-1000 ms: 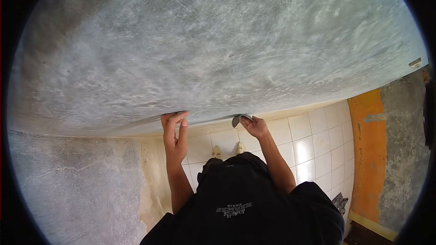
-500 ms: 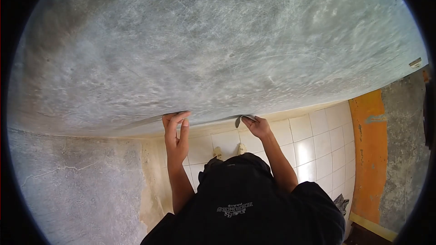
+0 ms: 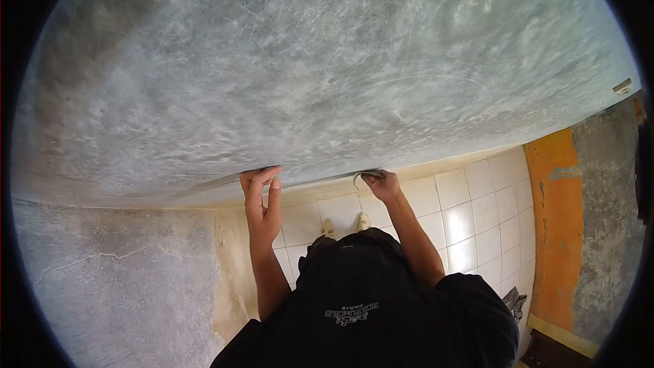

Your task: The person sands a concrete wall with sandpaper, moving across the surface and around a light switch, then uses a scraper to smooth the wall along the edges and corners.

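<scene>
A grey, mottled plaster wall [image 3: 327, 88] rises in front of me. My left hand [image 3: 261, 197] leans its fingertips against the wall's lower part, thumb held apart from the fingers, with nothing in it. To its right, my right hand [image 3: 383, 185] pinches a thin, bent piece of sandpaper [image 3: 357, 178] and presses it to the wall. The sheet's free end curls out to the left of the fingers; the part under the hand is hidden.
White floor tiles [image 3: 460, 226] lie below, with my shoes [image 3: 364, 221] close to the wall's foot. A cracked grey side wall [image 3: 116, 279] stands at left. At right are an orange painted strip [image 3: 553, 232] and a crumpled dark item [image 3: 514, 302].
The sandpaper's free end has turned, showing a lighter, thinner curl, and my right hand has shifted slightly. My left hand has barely moved.
</scene>
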Available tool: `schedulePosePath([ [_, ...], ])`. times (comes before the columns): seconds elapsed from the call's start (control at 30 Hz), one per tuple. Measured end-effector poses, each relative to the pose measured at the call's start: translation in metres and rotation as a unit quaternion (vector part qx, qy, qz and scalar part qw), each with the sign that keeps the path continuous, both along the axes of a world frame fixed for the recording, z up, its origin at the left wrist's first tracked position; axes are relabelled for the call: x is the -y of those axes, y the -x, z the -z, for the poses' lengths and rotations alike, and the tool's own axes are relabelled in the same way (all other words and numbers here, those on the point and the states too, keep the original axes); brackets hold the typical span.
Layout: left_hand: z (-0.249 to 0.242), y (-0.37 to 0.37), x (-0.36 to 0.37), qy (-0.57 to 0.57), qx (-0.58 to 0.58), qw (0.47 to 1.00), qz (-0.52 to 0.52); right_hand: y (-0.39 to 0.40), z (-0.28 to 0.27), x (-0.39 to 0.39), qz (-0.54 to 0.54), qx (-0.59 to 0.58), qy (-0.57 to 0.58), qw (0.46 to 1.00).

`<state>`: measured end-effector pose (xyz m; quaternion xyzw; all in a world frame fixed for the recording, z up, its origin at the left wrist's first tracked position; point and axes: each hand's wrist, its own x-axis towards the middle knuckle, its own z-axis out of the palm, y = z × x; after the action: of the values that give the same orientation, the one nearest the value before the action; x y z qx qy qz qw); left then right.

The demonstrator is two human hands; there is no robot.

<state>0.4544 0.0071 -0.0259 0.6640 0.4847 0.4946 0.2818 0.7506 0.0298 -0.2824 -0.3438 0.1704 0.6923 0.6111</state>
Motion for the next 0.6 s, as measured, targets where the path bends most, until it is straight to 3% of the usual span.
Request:
schedulePosePath([
  [0.1, 0.002, 0.002, 0.0, 0.002, -0.004, 1.0, -0.007, 0.002, -0.002, 0.016, -0.032, -0.047, -0.057, 0.997],
  [0.23, -0.001, -0.003, 0.003, 0.006, 0.001, 1.0, -0.011, 0.008, 0.001, -0.004, -0.02, -0.007, 0.027, 0.999],
  [0.37, -0.001, 0.0, 0.0, -0.021, -0.023, 0.999, -0.011, 0.017, -0.009, 0.006, -0.052, -0.037, -0.013, 0.998],
  [0.4, -0.001, -0.001, 0.001, -0.013, -0.004, 1.0, -0.022, 0.016, -0.004, 0.002, -0.039, -0.071, 0.007, 0.997],
  [0.5, -0.003, -0.008, 0.003, 0.001, 0.03, 0.998, -0.046, 0.027, -0.005, -0.006, -0.053, -0.002, 0.034, 0.998],
  [0.57, 0.0, -0.01, 0.004, -0.013, 0.03, 0.998, -0.057, 0.033, -0.007, 0.001, -0.068, -0.037, 0.005, 0.997],
  [0.6, 0.015, -0.013, 0.005, 0.006, 0.096, 0.994, -0.058, 0.033, -0.009, 0.002, -0.077, -0.053, -0.009, 0.996],
])
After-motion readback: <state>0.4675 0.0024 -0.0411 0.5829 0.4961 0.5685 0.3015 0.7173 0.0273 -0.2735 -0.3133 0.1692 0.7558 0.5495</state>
